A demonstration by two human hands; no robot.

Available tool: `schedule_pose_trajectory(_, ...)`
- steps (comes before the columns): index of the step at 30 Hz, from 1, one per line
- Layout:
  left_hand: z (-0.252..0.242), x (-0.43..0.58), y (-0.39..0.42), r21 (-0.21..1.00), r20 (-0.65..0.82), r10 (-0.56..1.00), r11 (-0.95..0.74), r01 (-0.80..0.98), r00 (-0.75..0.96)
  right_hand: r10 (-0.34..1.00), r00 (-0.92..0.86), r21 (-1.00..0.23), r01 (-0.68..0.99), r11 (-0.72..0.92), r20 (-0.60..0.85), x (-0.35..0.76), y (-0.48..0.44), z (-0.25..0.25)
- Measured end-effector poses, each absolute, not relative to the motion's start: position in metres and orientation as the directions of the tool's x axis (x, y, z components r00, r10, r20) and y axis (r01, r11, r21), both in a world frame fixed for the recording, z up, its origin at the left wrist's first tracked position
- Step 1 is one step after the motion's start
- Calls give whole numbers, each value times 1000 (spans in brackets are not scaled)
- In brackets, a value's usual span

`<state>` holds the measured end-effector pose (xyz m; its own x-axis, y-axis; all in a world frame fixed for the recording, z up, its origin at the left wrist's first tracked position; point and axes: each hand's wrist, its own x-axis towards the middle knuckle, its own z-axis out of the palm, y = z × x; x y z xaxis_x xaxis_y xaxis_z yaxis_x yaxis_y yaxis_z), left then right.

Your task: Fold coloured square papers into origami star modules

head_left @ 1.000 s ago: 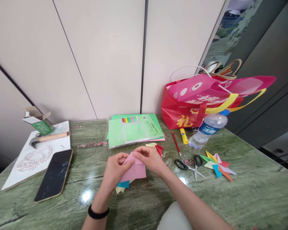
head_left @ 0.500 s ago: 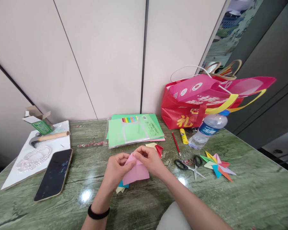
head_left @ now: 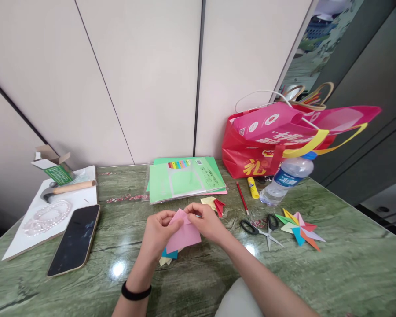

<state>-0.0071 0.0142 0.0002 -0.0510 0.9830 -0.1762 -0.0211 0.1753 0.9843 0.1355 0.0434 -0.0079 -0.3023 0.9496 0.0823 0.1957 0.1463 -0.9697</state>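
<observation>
A pink sheet of origami paper (head_left: pixel 184 237), folded to a point at its top, is held up between my two hands over the table. My left hand (head_left: pixel 159 231) pinches its left side, thumb on the front face. On the upper right edge, the fingers of my right hand (head_left: pixel 205 220) close on the paper near the peak. Partly hidden beneath it lie blue and cream folded papers (head_left: pixel 170 254). Cream and red folded pieces (head_left: pixel 214 204) rest just behind my right hand.
Scissors (head_left: pixel 267 230), a red pencil (head_left: pixel 242 198), a yellow glue stick (head_left: pixel 252 188), a water bottle (head_left: pixel 285 180) and a multicoloured paper star (head_left: pixel 300 228) lie to the right. Behind are a paper pack (head_left: pixel 185 178) and red bag (head_left: pixel 244 152). At left lies a phone (head_left: pixel 75 240).
My right fingers have shifted slightly right from the paper's peak, which now shows. The pink paper has moved a little left and turned slightly.
</observation>
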Motion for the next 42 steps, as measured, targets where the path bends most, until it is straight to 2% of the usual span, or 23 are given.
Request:
schedule_pose_trajectory(12, -3, -11, 16, 983, -180, 983, 180, 26, 34, 954, -276, -964, 198, 178, 120, 135, 45, -13)
schedule_pose_trajectory(19, -4, -13, 17, 983, -185, 982, 185, -18, -27, 958, -267, -954, 243, 172, 105, 136, 45, -13)
schedule_pose_trajectory(28, -6, -14, 17, 984, -178, 983, 179, 19, -52, 968, -249, -949, 307, 68, -11, 137, 46, -14)
schedule_pose_trajectory(38, -2, -16, 17, 982, -188, 980, 189, -1, -59, 954, -297, -979, 203, 36, -26, 137, 46, -17)
schedule_pose_trajectory(42, -2, -17, 17, 983, -182, 980, 183, 4, -86, 939, -336, -976, 215, 7, -68, 138, 47, -19)
